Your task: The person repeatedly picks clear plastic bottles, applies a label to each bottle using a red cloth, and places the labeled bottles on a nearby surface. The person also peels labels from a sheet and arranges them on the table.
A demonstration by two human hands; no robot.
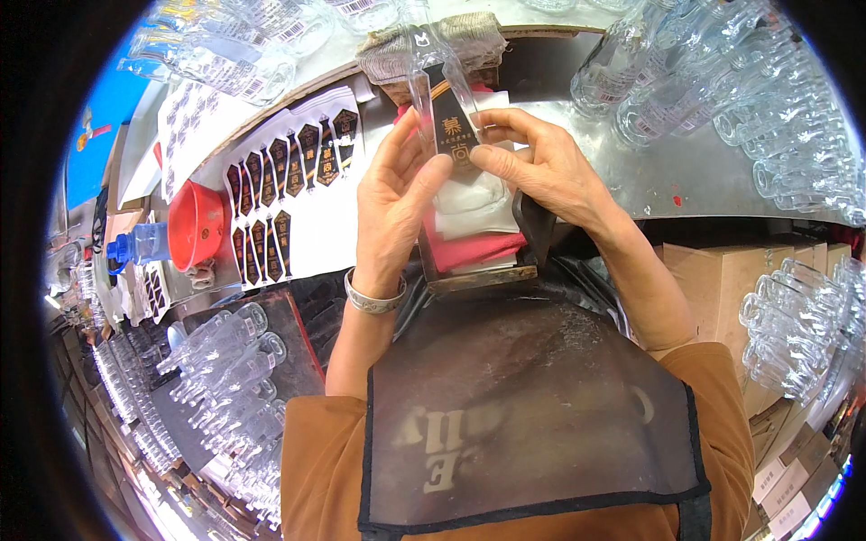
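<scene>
Ideally, with the clear glass bottle (pixel 439 99) lying over the folded cloths (pixel 469 221), the left hand (pixel 390 203) and right hand (pixel 541 162) pinching its black label (pixel 454 135) should smooth it flat from centre outward.

Both hands meet over a clear glass bottle (pixel 439 81) lying on a small wooden stand (pixel 474 278). The left hand (pixel 390 203) and right hand (pixel 541 167) press a dark label (pixel 454 135) onto it with their fingers (pixel 494 160). A label sheet (pixel 289 194) lies left on the surface (pixel 667 176), a red bowl (pixel 194 225) beside it.
</scene>
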